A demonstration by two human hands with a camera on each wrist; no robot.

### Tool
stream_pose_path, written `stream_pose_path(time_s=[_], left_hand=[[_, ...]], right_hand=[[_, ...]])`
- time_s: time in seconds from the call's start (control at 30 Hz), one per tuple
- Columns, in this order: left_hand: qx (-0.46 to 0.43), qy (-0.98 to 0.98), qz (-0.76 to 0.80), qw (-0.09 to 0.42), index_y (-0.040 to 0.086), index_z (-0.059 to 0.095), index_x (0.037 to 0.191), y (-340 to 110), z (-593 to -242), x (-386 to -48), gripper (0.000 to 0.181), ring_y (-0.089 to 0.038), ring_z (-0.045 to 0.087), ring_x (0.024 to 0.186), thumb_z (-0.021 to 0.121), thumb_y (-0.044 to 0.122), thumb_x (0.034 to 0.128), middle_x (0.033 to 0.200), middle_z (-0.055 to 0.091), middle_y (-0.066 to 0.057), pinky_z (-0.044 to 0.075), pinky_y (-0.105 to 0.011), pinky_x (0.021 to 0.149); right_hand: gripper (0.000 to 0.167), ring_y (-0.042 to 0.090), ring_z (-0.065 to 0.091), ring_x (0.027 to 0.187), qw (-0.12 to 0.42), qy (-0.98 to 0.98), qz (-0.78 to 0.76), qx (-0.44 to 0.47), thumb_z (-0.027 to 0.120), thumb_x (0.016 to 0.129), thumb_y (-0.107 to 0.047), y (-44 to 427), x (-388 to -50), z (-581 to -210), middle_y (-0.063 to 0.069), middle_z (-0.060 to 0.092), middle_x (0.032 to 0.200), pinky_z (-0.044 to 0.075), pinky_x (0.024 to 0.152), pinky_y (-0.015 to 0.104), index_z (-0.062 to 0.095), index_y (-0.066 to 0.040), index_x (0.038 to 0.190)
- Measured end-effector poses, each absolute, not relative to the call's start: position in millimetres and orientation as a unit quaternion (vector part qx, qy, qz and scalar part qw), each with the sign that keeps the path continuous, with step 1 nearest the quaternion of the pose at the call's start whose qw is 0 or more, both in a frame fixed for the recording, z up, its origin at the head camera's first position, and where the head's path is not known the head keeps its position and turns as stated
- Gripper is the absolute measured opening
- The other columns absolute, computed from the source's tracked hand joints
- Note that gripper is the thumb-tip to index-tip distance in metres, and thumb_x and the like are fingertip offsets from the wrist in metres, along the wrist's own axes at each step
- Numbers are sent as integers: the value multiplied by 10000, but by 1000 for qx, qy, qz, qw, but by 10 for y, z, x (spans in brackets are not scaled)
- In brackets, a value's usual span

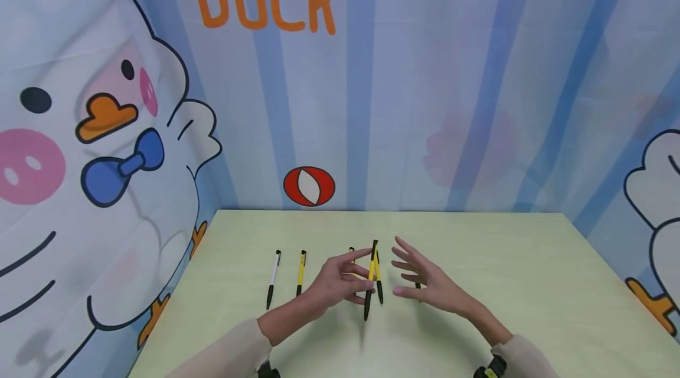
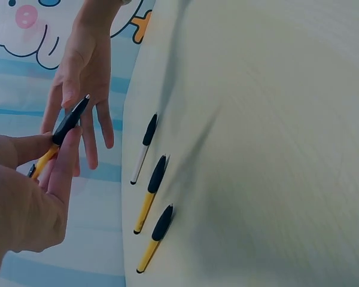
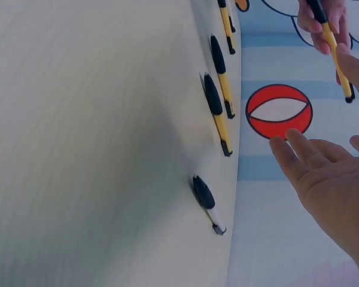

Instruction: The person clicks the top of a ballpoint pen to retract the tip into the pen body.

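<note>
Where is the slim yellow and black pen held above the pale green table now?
In the head view, that pen is slightly right of centre, pinched in the left hand, with the right hand apart to its right.

The head view is bright; both wrist views look dimmer, with soft, blurry-edged shadows across the tabletop [image 1: 520,260].

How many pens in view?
6: one pen in the left hand; five on the table: left white pen, three yellow pens, right white pen. Others may be hidden.
</note>
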State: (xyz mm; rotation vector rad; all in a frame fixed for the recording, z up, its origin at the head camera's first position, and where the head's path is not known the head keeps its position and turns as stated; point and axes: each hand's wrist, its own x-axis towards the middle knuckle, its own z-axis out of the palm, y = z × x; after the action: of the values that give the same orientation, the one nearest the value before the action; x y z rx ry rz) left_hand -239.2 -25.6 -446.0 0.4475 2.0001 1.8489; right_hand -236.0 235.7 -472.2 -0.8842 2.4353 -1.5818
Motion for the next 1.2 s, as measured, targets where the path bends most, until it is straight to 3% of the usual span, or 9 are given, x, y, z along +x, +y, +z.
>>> stream_pose_path(time_s=[0.23,0.5,0.8,1.2], left_hand=[[158,691,678,192,191,518,1511,-201,-4502,-2380,666,-219,772,940,735,0,911,1136,725,-222,663,-421,733],[138,677,697,192,209,541,1495,-185,-4495,-2390,659,-205,776,904,748,6,903,1145,729,-220,661,-423,737],[103,674,702,204,197,546,1493,-168,-4549,-2372,670,-149,763,855,753,-13,891,1106,733,-173,661,-397,716],[117,651,720,211,204,581,1464,-173,-4571,-2417,650,-138,758,807,757,-25,882,973,739,-38,662,-384,692]], right_hand=[[1070,491,421,1436,62,786,-524,-322,785,904,-135,2192,-2330,-4739,250,225,1671,452,1109,592,34,-250,1658],[1118,476,414,1451,68,784,-525,-323,821,872,-140,2061,-2362,-4707,250,223,1673,463,1118,572,38,-294,1655],[1133,499,345,1476,73,780,-526,-332,847,843,-148,2020,-2359,-4714,289,242,1651,447,1110,614,56,-171,1653],[1120,459,476,1404,30,791,-522,-318,907,763,-162,2001,-2361,-4681,273,424,1569,498,1073,568,175,-139,1611]])
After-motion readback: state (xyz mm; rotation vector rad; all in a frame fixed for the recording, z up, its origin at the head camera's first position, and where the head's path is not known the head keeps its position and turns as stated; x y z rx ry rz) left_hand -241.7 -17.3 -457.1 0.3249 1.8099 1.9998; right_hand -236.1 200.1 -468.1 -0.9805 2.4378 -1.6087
